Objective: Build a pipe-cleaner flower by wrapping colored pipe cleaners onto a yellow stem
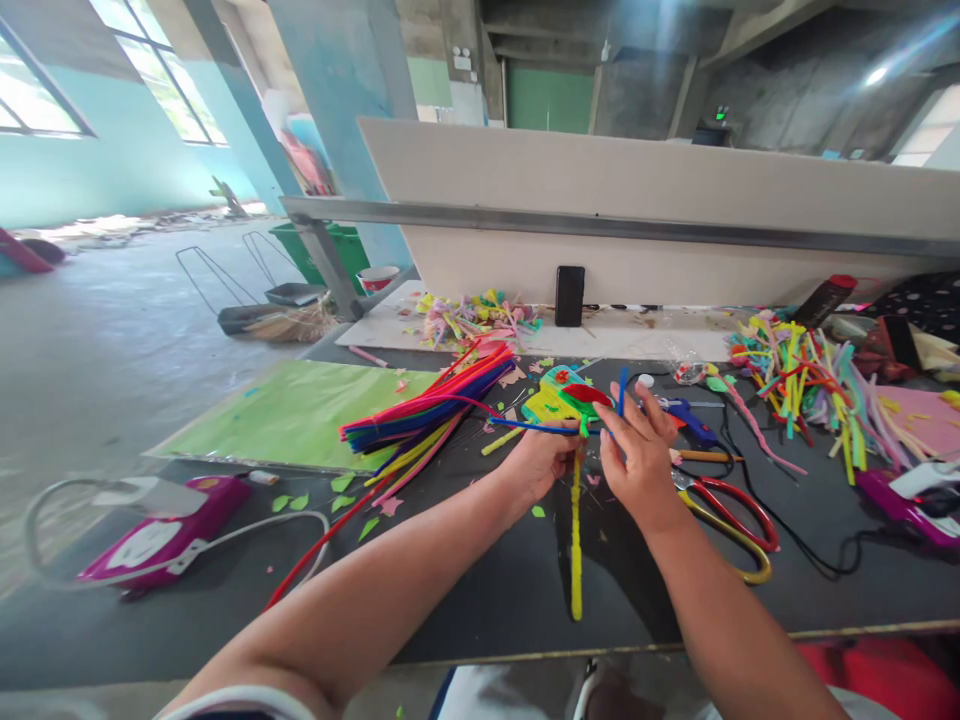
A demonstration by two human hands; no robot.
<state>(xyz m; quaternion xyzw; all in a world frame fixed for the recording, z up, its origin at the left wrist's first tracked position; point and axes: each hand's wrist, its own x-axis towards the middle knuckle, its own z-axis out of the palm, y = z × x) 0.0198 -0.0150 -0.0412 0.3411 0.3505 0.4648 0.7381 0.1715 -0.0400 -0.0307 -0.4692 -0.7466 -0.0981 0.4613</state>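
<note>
My left hand (pixel 541 462) is closed in a pinch where a blue pipe cleaner (pixel 536 426) crosses the top of a yellow pipe cleaner (pixel 576 540) that lies along the dark table (pixel 225 600) toward me. My right hand (pixel 639 448) is closed on the same blue pipe cleaner, whose end sticks up past its fingers. Just behind both hands lies a yellow, green and red pipe-cleaner craft piece (pixel 559 395).
A bundle of coloured pipe cleaners (pixel 427 410) and a green sheet (pixel 300 415) lie to the left. Red-handled scissors (pixel 731 515) and a blue glue gun (pixel 690 420) sit right of my hands. Cut pieces (pixel 810 385) are piled far right; a phone (pixel 569 295) leans at the back.
</note>
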